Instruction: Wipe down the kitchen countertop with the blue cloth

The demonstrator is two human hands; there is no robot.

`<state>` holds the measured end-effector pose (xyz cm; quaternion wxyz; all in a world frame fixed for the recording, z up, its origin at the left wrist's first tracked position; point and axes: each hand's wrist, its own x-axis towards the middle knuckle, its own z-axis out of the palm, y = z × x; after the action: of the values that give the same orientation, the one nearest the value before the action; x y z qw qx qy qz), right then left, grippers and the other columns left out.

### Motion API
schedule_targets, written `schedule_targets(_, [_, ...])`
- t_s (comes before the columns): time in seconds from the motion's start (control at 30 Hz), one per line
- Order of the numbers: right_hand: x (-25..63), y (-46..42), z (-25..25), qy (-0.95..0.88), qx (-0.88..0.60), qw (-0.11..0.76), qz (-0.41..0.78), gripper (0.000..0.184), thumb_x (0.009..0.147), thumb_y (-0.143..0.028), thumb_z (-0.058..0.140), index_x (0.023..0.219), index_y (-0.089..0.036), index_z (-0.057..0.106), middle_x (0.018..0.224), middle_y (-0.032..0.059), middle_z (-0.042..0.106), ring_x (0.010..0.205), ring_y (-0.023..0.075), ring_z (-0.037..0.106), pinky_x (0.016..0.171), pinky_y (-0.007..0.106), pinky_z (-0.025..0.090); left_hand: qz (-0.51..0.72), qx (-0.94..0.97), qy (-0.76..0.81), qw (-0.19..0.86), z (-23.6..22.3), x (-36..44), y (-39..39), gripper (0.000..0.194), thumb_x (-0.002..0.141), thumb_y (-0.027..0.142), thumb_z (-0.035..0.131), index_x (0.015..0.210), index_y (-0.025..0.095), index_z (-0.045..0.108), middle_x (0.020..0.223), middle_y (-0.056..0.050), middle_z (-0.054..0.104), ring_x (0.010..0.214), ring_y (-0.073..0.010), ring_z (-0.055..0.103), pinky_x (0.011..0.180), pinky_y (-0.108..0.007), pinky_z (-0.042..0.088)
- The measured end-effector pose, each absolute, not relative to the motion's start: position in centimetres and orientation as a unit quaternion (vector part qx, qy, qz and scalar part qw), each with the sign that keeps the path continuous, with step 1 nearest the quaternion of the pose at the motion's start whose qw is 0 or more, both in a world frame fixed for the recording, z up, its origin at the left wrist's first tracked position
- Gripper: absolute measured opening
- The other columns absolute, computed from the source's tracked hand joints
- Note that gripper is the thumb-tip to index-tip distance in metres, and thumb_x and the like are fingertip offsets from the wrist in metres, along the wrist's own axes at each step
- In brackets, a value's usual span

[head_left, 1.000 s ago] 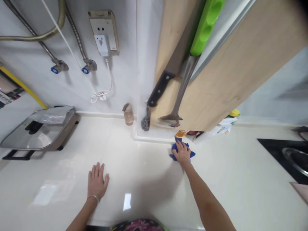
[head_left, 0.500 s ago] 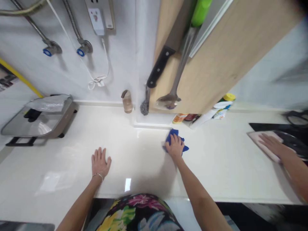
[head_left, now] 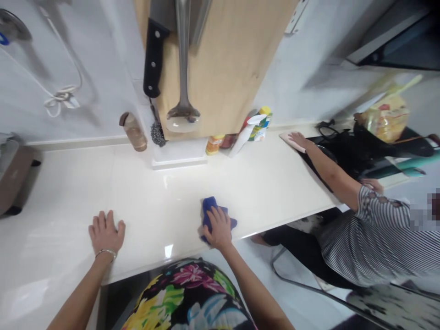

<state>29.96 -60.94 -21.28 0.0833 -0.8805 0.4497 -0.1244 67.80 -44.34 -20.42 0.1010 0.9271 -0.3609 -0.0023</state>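
Note:
My left hand (head_left: 107, 233) lies flat on the glossy white countertop (head_left: 147, 197), fingers spread, a bracelet round its wrist. Under my right hand (head_left: 219, 228) is a crumpled blue cloth (head_left: 209, 202), pressed to the counter not far from its front edge. The palm and fingers cover part of the cloth. Further right, a co-worker's hand (head_left: 298, 139) rests on a pale pink cloth (head_left: 290, 141) at the back of the counter, beside the black stove area.
A wooden knife rack (head_left: 227, 59) with a knife (head_left: 153, 59) and ladle (head_left: 184, 68) hangs ahead. Below stand an orange-labelled bottle (head_left: 215, 145) and a white spray bottle (head_left: 245, 135). A brown bottle (head_left: 135, 132) and steel scrubber (head_left: 157, 133) are left of it; an electric pan (head_left: 15, 176) sits far left.
The view has swung right, showing more of the co-worker. My right hand has drawn the blue cloth toward the front edge. The co-worker's hand and pink cloth are now further back. My left hand stays flat.

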Motion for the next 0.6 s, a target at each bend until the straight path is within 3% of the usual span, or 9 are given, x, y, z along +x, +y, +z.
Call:
schedule_targets(0.4, [16.4, -67.5, -24.0, 0.589, -0.794, -0.02, -0.148, 0.054, 0.091, -0.039, 0.043, 0.14, -0.019, 0.053, 0.149, 0.0106, 0.05, 0.139, 0.0295, 0.037, 0.113, 0.048, 0.026, 0.009, 0.928, -0.356, 0.11, -20.6, 67.6, -44.4, 0.07, 0.097, 0.049, 0.025, 0.152, 0.008, 0.038, 0.162, -0.023, 0.03, 0.153, -0.0366, 0.018, 0.124, -0.056, 0.015])
schedule_targets(0.6, [9.8, -73.3, -24.9, 0.716, -0.685, -0.032, -0.13, 0.056, 0.089, -0.04, 0.042, 0.141, -0.021, 0.052, 0.147, 0.014, 0.049, 0.134, 0.0335, 0.041, 0.108, 0.057, 0.032, -0.01, 0.931, -0.349, 0.104, -20.7, 67.7, -44.3, 0.07, 0.096, 0.049, 0.027, 0.152, 0.008, 0.037, 0.164, -0.021, 0.027, 0.154, -0.0362, 0.016, 0.124, -0.056, 0.014])
